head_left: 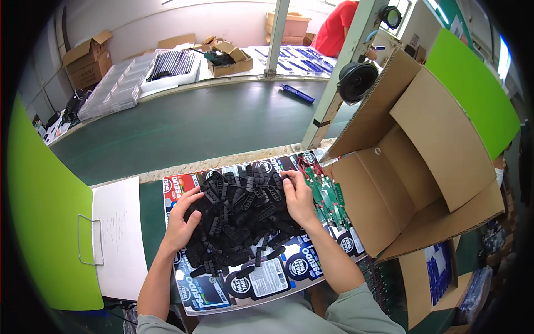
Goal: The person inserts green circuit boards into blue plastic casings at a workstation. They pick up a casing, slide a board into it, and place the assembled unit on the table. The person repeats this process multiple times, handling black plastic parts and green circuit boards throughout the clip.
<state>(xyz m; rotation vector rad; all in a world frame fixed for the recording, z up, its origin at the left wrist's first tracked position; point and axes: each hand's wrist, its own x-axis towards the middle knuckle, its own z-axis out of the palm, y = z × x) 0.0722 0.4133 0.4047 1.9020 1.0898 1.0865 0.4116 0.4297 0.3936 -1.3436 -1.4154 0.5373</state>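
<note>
A heap of small black ribbed plastic parts (239, 206) lies on a board covered with a colourful printed sheet (222, 298) in front of me. My left hand (182, 222) rests against the heap's left side, its fingers spread and the thumb apart. Against the right side of the heap, my right hand (299, 199) is loosely curved, its fingertips at the edge of the parts. Neither hand visibly grips a part. Green circuit boards (328, 195) with red wires lie just right of my right hand.
An open cardboard box (384, 183) stands at the right, with blue items (439, 273) in another box below it. Beyond runs a dark green conveyor belt (194, 119) carrying a blue pen-shaped device (297, 93). Behind a post (322, 122) sits a person in red (335, 30).
</note>
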